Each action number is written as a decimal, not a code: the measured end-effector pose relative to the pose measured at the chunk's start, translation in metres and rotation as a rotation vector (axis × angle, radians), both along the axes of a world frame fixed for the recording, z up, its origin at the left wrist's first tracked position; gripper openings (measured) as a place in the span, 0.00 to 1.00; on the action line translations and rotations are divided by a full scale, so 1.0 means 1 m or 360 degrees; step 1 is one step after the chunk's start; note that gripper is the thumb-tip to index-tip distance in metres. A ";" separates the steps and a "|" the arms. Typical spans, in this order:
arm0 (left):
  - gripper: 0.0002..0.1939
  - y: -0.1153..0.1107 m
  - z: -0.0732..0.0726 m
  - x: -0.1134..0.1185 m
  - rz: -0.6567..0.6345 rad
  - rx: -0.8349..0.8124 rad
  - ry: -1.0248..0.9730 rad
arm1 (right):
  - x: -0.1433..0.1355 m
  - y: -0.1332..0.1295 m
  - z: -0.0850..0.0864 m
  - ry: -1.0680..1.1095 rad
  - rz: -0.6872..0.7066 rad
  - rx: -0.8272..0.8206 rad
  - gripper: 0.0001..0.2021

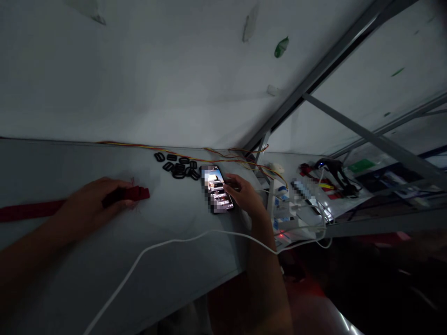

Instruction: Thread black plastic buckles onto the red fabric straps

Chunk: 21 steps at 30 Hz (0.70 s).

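Observation:
My left hand (99, 200) is closed around a folded dark red strap (142, 192) over the grey table. Loose threads stick out near its fingertips, and the strap's long tail (30, 211) runs off to the left. At the right edge of a smartphone (219, 193) with a lit screen is my right hand (246, 195). Its fingers pinch that edge, with the thumb over the screen side. Several black strap buckles (179, 166) lie in a loose pile just left of the phone, touching no hand.
A white cable (181, 239) crosses in front of the table to a white power strip (279, 214) with a red light. Thin coloured wires (167, 151) run along the wall. Further right are a metal frame (349, 116), another phone (310, 200) and a black device (340, 174).

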<state>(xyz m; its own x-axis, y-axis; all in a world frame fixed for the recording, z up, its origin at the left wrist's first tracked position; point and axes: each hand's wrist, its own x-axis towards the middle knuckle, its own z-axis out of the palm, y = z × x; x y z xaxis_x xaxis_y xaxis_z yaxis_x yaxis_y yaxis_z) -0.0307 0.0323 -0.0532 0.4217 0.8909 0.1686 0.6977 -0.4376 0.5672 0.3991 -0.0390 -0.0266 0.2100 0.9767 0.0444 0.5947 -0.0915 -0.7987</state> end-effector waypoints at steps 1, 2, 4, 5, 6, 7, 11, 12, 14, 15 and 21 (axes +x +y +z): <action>0.31 0.000 0.001 0.000 0.0011 -0.0005 -0.0005 | 0.000 0.000 0.000 0.0005 -0.0007 -0.0007 0.18; 0.31 -0.001 0.002 0.000 0.0026 -0.0015 -0.0008 | -0.001 0.000 0.000 0.0007 -0.0012 -0.0013 0.19; 0.31 -0.002 0.005 0.002 0.0059 -0.0047 -0.0006 | -0.001 0.000 0.000 -0.0006 -0.0014 -0.0019 0.19; 0.32 -0.003 0.006 0.003 0.0074 -0.0061 -0.0004 | -0.001 0.000 0.000 -0.0016 -0.0014 -0.0022 0.19; 0.33 -0.004 0.008 0.004 0.0087 -0.0069 -0.0002 | 0.000 0.000 0.000 -0.0026 -0.0016 -0.0021 0.20; 0.34 -0.004 0.010 0.005 0.0102 -0.0076 -0.0002 | 0.000 0.000 -0.001 -0.0040 -0.0019 -0.0017 0.20; 0.35 -0.008 0.014 0.009 0.0148 -0.0084 -0.0004 | 0.002 0.001 -0.004 -0.0049 -0.0019 -0.0010 0.21; 0.35 -0.008 0.015 0.009 0.0146 -0.0080 -0.0002 | 0.003 0.001 -0.005 -0.0031 -0.0014 -0.0014 0.21; 0.34 -0.009 0.015 0.009 0.0145 -0.0060 0.0001 | 0.003 0.001 -0.005 0.0002 -0.0005 -0.0022 0.21; 0.33 -0.009 0.015 0.009 0.0141 -0.0050 0.0004 | 0.003 0.001 -0.005 0.0004 -0.0006 -0.0021 0.21; 0.29 -0.006 0.010 0.008 0.0043 0.0018 0.0003 | 0.000 0.001 -0.001 -0.0028 -0.0020 -0.0059 0.21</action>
<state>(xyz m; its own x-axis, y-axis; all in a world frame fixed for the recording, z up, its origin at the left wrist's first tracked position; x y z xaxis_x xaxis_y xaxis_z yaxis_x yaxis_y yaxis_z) -0.0232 0.0263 -0.0433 0.3975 0.9002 0.1778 0.7105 -0.4246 0.5612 0.3992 -0.0384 -0.0279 0.2218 0.9750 0.0121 0.6074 -0.1284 -0.7840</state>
